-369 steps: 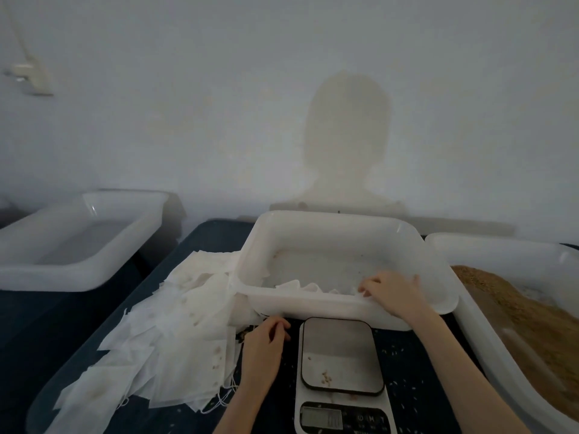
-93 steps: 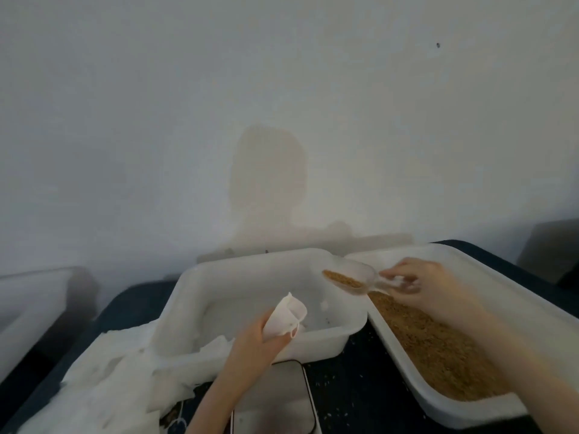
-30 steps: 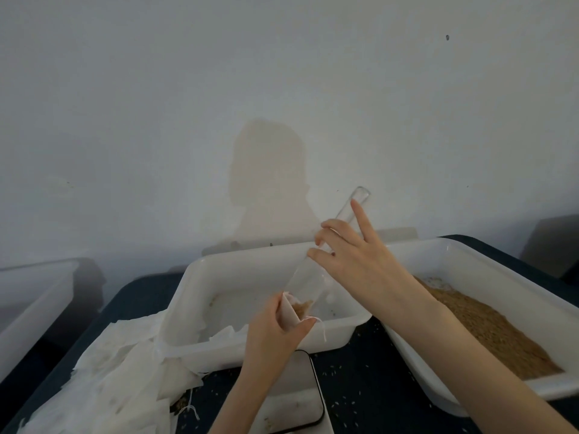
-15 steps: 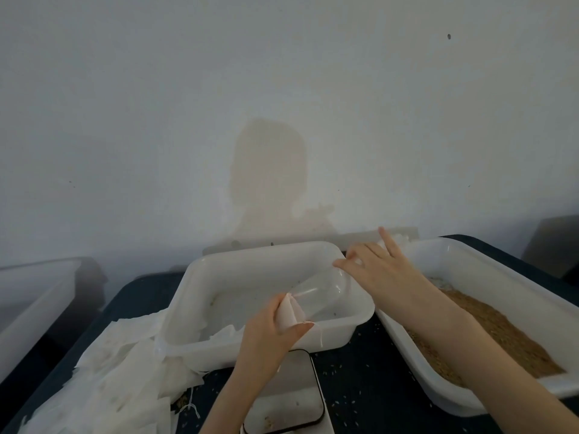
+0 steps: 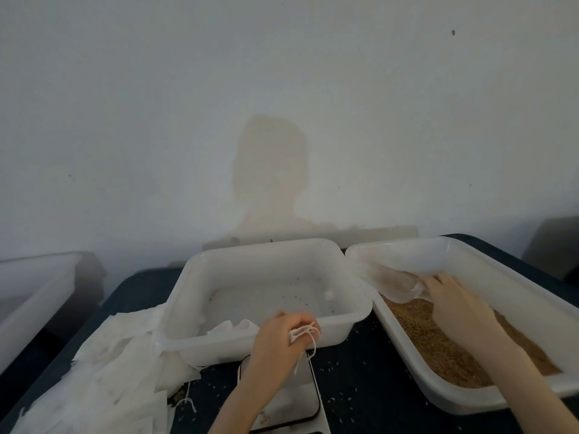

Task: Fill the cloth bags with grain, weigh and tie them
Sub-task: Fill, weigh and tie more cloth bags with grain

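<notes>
My left hand is closed around a small white cloth bag just above the scale; the bag's drawstring dangles from my fist, and most of the bag is hidden inside it. My right hand grips the handle of a clear plastic scoop that lies low in the right-hand white tub, over the brown grain. A pile of flat white cloth bags lies at the left on the dark table.
A white middle tub stands behind the scale, with a few bags draped over its front left rim. Another white tub sits at far left. Loose grains dot the dark tabletop. A white wall rises close behind.
My right hand has carried the scoop away from the bag, over the middle tub and down into the grain tub. My left hand has closed on the bag and lowered it over the scale.
</notes>
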The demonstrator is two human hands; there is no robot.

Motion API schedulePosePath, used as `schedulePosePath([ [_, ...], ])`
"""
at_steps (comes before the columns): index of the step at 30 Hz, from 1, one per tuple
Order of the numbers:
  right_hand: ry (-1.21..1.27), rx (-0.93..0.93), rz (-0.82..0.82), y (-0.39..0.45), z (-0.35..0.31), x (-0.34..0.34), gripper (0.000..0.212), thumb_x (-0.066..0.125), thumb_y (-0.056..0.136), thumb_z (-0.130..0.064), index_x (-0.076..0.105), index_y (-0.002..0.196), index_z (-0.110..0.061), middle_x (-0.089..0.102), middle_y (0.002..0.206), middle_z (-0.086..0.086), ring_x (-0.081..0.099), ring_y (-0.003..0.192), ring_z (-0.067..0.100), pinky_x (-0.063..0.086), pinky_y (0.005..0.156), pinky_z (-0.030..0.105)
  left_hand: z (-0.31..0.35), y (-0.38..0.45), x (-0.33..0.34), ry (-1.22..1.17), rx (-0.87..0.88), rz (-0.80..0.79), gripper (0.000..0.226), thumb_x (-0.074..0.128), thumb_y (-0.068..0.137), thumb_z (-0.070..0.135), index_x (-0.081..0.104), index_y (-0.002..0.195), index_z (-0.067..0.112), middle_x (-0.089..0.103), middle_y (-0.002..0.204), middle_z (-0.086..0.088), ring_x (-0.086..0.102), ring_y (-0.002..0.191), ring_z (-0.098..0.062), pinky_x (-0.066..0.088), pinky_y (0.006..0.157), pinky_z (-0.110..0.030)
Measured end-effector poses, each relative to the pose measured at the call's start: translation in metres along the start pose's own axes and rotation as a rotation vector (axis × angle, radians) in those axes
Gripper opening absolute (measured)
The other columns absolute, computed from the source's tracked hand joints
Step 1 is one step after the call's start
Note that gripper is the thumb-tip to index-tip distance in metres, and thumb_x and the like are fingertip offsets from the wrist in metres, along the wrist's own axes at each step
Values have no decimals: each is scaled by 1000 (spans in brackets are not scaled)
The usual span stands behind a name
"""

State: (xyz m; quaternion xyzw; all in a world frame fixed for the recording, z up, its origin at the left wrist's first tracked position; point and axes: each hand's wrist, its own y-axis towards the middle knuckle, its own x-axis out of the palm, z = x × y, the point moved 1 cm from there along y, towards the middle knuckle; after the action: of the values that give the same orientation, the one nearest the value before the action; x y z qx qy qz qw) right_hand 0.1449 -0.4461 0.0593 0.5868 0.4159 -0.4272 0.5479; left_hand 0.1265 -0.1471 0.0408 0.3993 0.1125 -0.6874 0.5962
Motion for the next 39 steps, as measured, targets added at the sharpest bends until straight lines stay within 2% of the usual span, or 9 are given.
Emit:
schedulePosePath([
  [7,-84,77,-320,-4,17,26,13,39,97,-9,47,99,-19,39,92,-3,51,84,13,39,59,20,-33,-16,22,256,31,-54,9,52,93,33,60,95,33,44,88,22,44,80,5,33,75,-5],
  [13,-150,56,-423,-2,12,30,28,41,100,-19,43,73,-24,49,84,-5,58,76,13,40,55,19,-47,-21,21,239,65,-15,15,50,92,7,63,94,14,54,101,14,51,99,-4,30,86,-4],
  [17,-166,75,-377,-3,8,31,28,41,101,-27,50,75,-21,55,81,-5,63,75,14,42,54,20,-64,-32,21,267,24,-94,25,48,93,10,68,101,23,58,115,17,51,109,-2,34,86,-9],
  [21,-173,39,-184,-3,-16,21,22,36,100,-30,56,106,-24,51,97,-7,58,90,12,46,67,24,-67,-38,12,169,-59,-90,16,55,90,32,58,92,47,62,101,25,56,93,7,44,83,-14],
  [25,64,-65,37,-8,-63,4,29,40,99,-38,54,123,-32,57,111,-16,56,95,4,38,63,18,-69,-45,3,37,-76,-55,23,63,87,29,57,97,48,62,103,25,59,81,1,44,75,-11],
  [29,300,-207,93,-20,-107,11,19,46,97,-36,61,108,-34,59,92,-20,55,73,-5,40,59,9,-79,-55,-6,-139,-70,97,28,66,85,12,63,99,36,65,101,25,59,97,5,42,82,-9],
  [32,399,-252,98,-33,-126,32,19,48,96,-36,66,98,-30,62,82,-16,55,65,-2,46,63,11,-88,-65,-8,-296,-91,210,22,61,89,9,65,101,27,68,100,12,63,93,-6,50,79,-19],
  [35,455,-246,111,-40,-135,54,14,54,94,-33,66,89,-30,56,73,-19,48,56,-2,36,53,9,-97,-77,-6,-421,-184,360,28,55,91,3,65,97,29,69,99,10,64,92,-3,48,74,-10],
  [39,498,-152,94,-48,-134,85,15,57,93,-32,69,85,-27,61,69,-14,53,57,2,42,54,13,-113,-84,-5,-352,-307,518,27,49,94,3,64,87,24,69,91,13,62,80,-2,44,69,-5],
])
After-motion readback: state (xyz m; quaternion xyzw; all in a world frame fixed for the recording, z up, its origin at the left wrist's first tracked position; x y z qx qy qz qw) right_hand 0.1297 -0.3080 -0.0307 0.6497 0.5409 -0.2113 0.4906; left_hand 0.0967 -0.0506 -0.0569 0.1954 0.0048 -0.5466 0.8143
